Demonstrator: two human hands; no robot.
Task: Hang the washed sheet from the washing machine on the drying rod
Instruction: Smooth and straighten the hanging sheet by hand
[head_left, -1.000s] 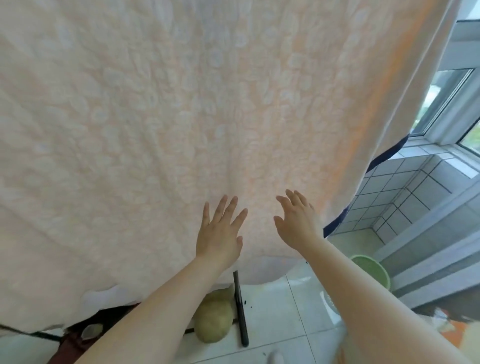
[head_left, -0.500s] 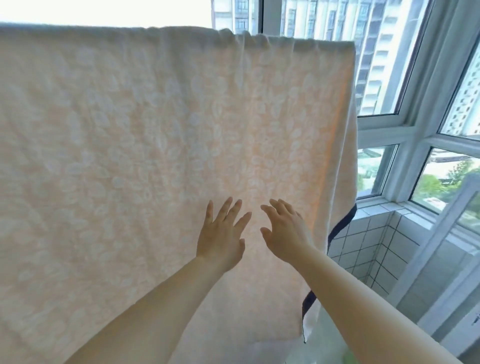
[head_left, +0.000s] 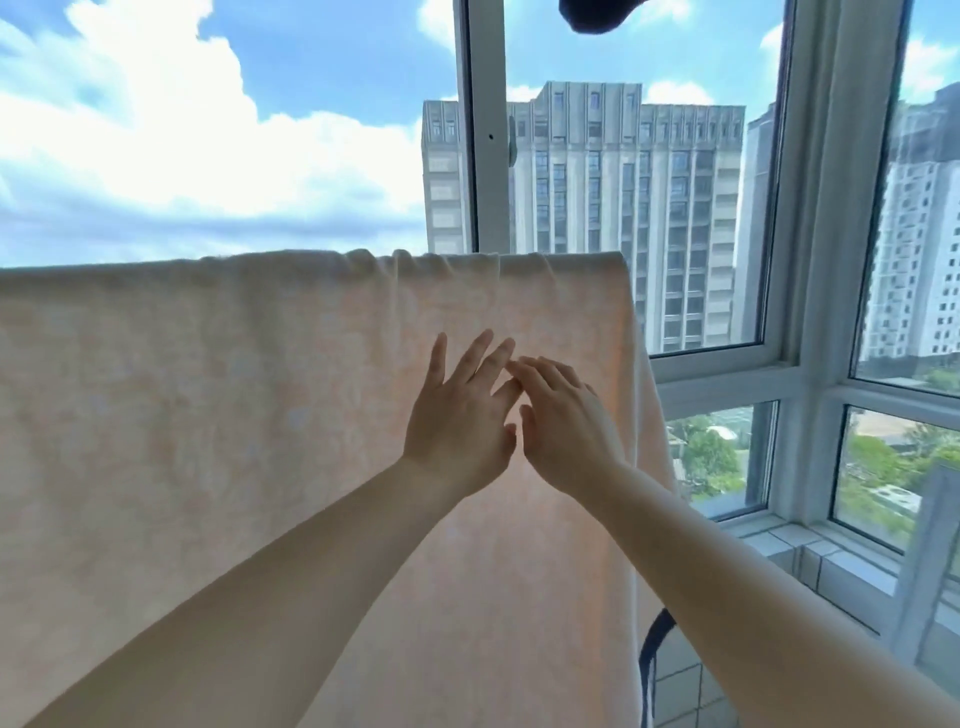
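Before a tall window (head_left: 769, 218), the pale peach sheet (head_left: 208, 415) hangs draped over a line whose rod is hidden under the fold, its top edge gathered into small pleats near the right end. Both hands reach toward the cloth side by side. The left hand (head_left: 457, 415) has its fingers straight and spread, gripping nothing. The right hand (head_left: 563, 421) is likewise flat, fingers extended, its fingertips (head_left: 519, 366) overlapping the left's. Whether either palm actually touches the fabric cannot be told.
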